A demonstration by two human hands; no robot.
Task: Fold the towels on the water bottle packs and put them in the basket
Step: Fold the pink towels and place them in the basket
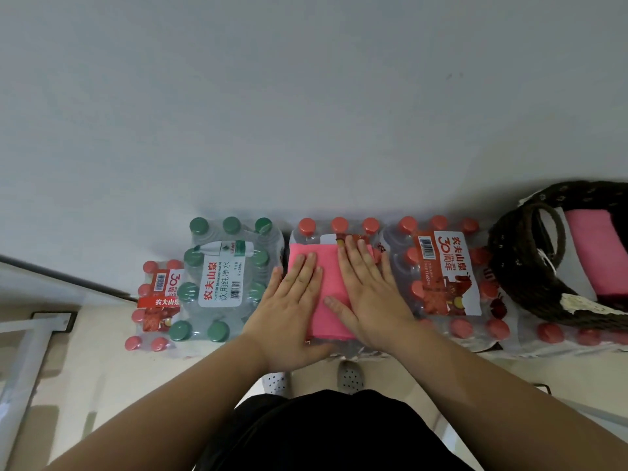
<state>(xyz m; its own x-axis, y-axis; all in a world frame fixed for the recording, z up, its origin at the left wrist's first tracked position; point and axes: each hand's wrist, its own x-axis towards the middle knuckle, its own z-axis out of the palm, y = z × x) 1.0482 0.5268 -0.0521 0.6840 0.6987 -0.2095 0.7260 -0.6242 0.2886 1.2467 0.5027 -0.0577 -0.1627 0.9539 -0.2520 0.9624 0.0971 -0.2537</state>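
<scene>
Indoors, a person is pressing both hands flat on a folded pink towel (pixel 331 300) that is lying on top of a red-capped water bottle pack (pixel 334 232) standing against a pale wall (pixel 306 96). The left hand (pixel 289 307) is resting palm down over the towel's left edge, fingers straight and together, gripping nothing. The right hand (pixel 367 294) is lying palm down across the towel's right side, fingers spread toward the far bottle caps, likewise open and clasping nothing. To the left of that pack, a green-capped water bottle pack (pixel 224 277) is sitting just beside it, and a smaller red-capped pack (pixel 156 300) is standing at the far left. To the right, another red-capped pack with a white and red label (pixel 448 273) is sitting alongside, touching the middle one. A dark woven basket (pixel 523 266) is standing at the right edge on further red-capped bottles (pixel 550 333), and a second pink towel (pixel 601 249), already folded, is lying inside it. Below, the person's black clothing (pixel 333 433) and two perforated slippers (pixel 350 377) are showing above a light floor (pixel 102 385).
</scene>
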